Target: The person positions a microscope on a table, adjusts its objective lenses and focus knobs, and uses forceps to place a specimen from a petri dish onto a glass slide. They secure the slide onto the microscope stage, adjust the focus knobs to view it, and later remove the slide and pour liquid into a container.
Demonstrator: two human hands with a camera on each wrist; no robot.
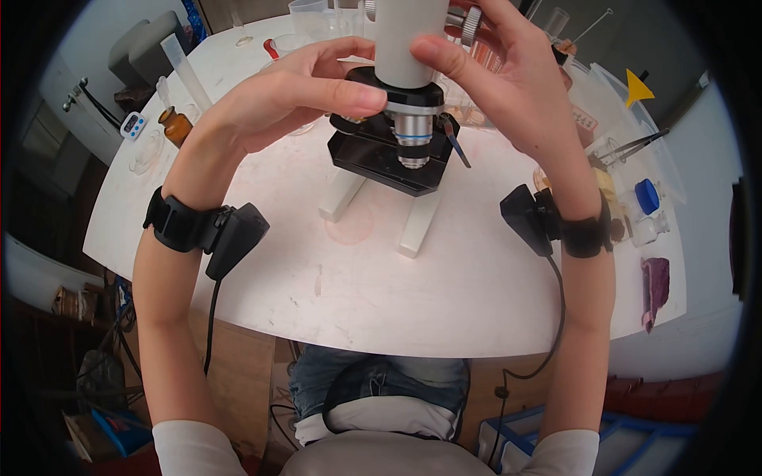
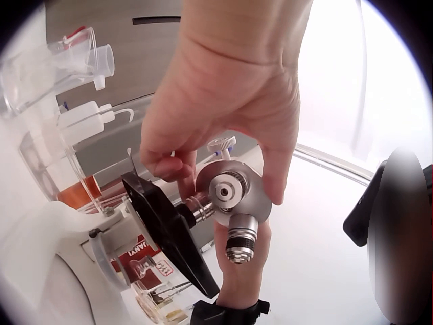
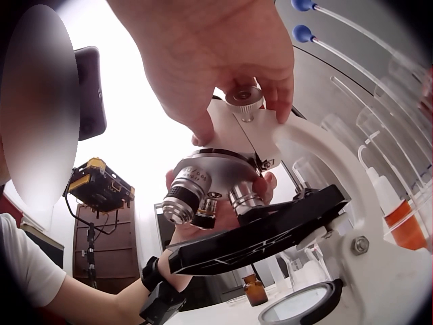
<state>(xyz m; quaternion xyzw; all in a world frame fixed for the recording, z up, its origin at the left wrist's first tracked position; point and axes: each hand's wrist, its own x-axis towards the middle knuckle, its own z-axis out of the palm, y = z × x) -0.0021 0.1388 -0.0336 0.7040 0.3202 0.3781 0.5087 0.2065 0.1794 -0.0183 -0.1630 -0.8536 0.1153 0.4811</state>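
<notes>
A white microscope [image 1: 409,44] stands upright, its black stage [image 1: 381,164] below the objective [image 1: 413,143]. My left hand [image 1: 290,91] grips the revolving nosepiece [image 1: 414,101], thumb on the near side. In the left wrist view, that hand [image 2: 226,101] has thumb and fingers on opposite sides of the metal nosepiece [image 2: 254,196], which carries several objectives. Around the white head above it, my right hand [image 1: 516,83] is curled. The right wrist view shows the right hand [image 3: 216,68] with thumb and fingers on either side of a round knob [image 3: 244,98].
At the left are an amber bottle [image 1: 175,124], a plastic cylinder [image 1: 185,71] and a timer [image 1: 133,125]. Tweezers [image 1: 639,144], a blue-capped jar [image 1: 647,197], a purple object [image 1: 656,289] and a yellow funnel [image 1: 637,87] are at the right. Glassware stands behind the microscope.
</notes>
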